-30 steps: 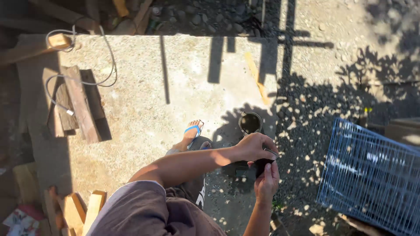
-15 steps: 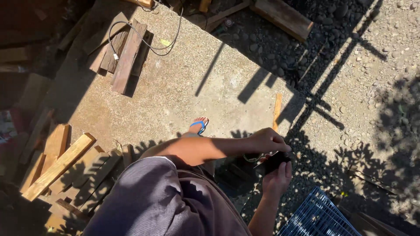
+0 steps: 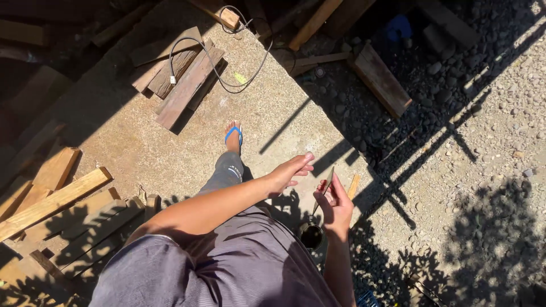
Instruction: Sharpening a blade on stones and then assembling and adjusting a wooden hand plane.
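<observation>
The right hand holds a thin, flat stick pinched between thumb and fingers near its upper end; the lower tip slants down to the left toward a small dark round can that sits just below the hand, close in front of the person's body. How the can is held up cannot be made out. The stick looks like a light, stiff sliver of wood or metal, easy to steer from the top but likely to twist if gripped too loosely. The can looks like hard metal with a dark, shiny inside, perhaps wet, so it may be slippery at the rim and is best taken by its wall. The left hand is open and holds nothing, fingers spread loosely just left of the stick. Farther off lies a rough concrete slab, with weathered planks stacked at its far edge and a grey cable looped over them. To the right is loose gravel. A blue sandal shows on the person's foot.
</observation>
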